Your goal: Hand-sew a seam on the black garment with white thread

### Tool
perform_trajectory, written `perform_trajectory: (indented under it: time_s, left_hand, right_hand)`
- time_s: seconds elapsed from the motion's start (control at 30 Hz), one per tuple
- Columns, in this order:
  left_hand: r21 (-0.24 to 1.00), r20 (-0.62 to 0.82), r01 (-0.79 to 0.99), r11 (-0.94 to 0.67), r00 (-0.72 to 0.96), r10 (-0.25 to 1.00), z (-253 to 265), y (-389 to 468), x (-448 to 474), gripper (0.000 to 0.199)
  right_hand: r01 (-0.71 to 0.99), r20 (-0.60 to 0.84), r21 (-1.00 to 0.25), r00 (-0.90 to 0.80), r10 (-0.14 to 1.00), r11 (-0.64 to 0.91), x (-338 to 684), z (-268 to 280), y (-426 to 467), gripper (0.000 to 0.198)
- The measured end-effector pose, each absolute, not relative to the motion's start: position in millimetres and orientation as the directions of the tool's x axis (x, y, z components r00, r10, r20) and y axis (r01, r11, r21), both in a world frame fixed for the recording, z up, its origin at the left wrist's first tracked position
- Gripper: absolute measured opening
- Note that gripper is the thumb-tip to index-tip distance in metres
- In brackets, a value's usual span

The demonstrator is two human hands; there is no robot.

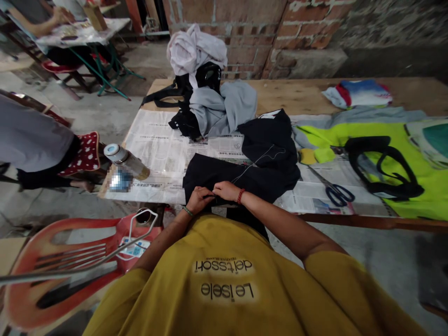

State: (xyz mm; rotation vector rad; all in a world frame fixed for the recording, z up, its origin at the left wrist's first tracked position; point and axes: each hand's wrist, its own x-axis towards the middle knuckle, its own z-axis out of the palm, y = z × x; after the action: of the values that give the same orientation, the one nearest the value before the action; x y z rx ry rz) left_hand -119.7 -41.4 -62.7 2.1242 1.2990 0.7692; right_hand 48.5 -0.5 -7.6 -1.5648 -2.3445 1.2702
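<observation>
A dark navy garment [241,175] lies folded over the table's front edge, close to my body. My left hand [200,199] is closed on the garment's near edge. Right beside it, my right hand [227,192] is pinched at the same edge, fingertips almost touching the left ones. What the right fingertips hold is too small to make out. A pale thread [261,159] runs loosely across the dark cloth from near my right hand and loops at its far end.
Scissors [327,184] lie to the right, beside a yellow-green garment [371,135] with black straps. Grey cloth [227,107] and a white bundle [196,49] are piled behind. A bottle [128,161] stands left on newspaper [157,135]; a red chair [59,228] is below. People sit at left.
</observation>
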Motion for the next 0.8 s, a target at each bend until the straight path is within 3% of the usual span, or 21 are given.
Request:
perform_trajectory:
  time_s: [0.4, 0.5, 0.6, 0.7, 0.8]
  left_hand:
    - [0.784, 0.157, 0.536, -0.312, 0.315, 0.936, -60, -37, -119, 0.006]
    - [0.815, 0.142, 0.503, -0.287, 0.307, 0.941, -56, -36, -118, 0.011]
    - [0.827, 0.139, 0.485, -0.285, 0.316, 0.939, -53, -36, -118, 0.015]
    - [0.833, 0.143, 0.470, -0.294, 0.330, 0.933, -51, -36, -118, 0.018]
    - [0.830, 0.141, 0.472, -0.299, 0.340, 0.930, -52, -35, -118, 0.021]
  right_hand:
    - [0.669, -0.307, -0.654, -0.660, 0.685, 0.352, 61, -9, 2, 0.022]
    - [0.646, -0.073, -0.649, -0.578, 0.813, 0.401, 73, -8, 9, 0.026]
    - [0.687, 0.231, -0.628, -0.286, 0.930, 0.366, 89, -1, 7, 0.024]
    - [0.696, 0.411, -0.582, -0.195, 0.891, 0.421, 100, 8, -15, 0.017]
    - [0.672, 0.505, -0.472, -0.324, 0.800, 0.570, 101, 7, -46, 0.014]
